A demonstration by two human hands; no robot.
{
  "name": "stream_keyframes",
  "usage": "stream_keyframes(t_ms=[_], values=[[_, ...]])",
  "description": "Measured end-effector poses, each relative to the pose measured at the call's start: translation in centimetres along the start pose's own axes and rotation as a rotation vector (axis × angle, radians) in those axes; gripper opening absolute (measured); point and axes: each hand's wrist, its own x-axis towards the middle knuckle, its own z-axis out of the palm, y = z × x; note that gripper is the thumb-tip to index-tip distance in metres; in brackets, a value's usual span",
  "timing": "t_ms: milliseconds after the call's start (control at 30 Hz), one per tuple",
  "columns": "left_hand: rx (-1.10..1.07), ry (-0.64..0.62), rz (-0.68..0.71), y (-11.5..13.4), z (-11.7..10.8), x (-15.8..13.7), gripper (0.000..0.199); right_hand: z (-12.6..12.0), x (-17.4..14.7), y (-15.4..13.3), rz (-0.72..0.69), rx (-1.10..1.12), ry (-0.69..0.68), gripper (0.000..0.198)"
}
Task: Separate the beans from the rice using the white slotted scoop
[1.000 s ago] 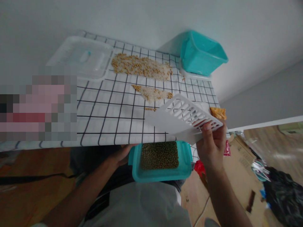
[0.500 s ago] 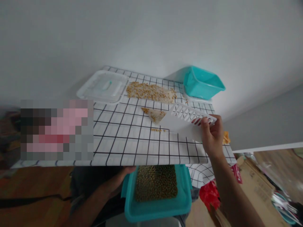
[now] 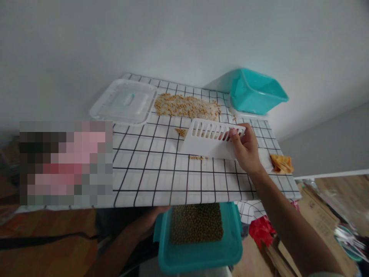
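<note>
Head view on my feed: the white slotted board (image 3: 201, 145) is tilted up just on the near side of the long grain pile (image 3: 187, 107), my right hand (image 3: 245, 148) pinching its right end, thumb in front. Well nearer than that pile, beyond the table edge, is a teal tub (image 3: 201, 258) of beans (image 3: 197, 227), left hand (image 3: 154, 215) by its left side, can't tell if those fingers grip. Left of the pile there's a clear lid (image 3: 125, 100), right of it a teal bin (image 3: 249, 99).
</note>
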Motion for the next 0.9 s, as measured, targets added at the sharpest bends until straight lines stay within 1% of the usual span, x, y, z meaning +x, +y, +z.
stream_keyframes(t_ms=[100, 200, 367, 600, 767, 900], values=[[0.018, 0.03, -0.016, 0.4, 0.2, 0.0, 0.033, 0.3, 0.0, -0.1, -0.016, 0.014, -0.027, 0.013], [0.02, 0.036, -0.019, 0.9, 0.8, -0.2, 0.035, 0.5, -0.4, -0.4, -0.024, -0.004, -0.026, 0.013], [0.004, 0.014, -0.02, 1.4, 1.2, -0.3, 0.038, 0.5, -1.6, -1.2, -0.014, -0.038, -0.001, 0.016], [-0.056, -0.03, -0.006, 1.3, 0.8, 0.2, 0.039, 0.3, -3.4, -2.5, -0.026, -0.076, -0.002, 0.015], [-0.059, -0.016, 0.0, 1.3, 0.9, 0.3, 0.045, 0.2, -4.6, -3.2, -0.013, -0.007, -0.025, 0.012], [-0.049, -0.052, 0.005, 1.4, 1.1, 0.3, 0.046, 0.3, -5.4, -3.5, 0.024, 0.04, -0.039, 0.009]])
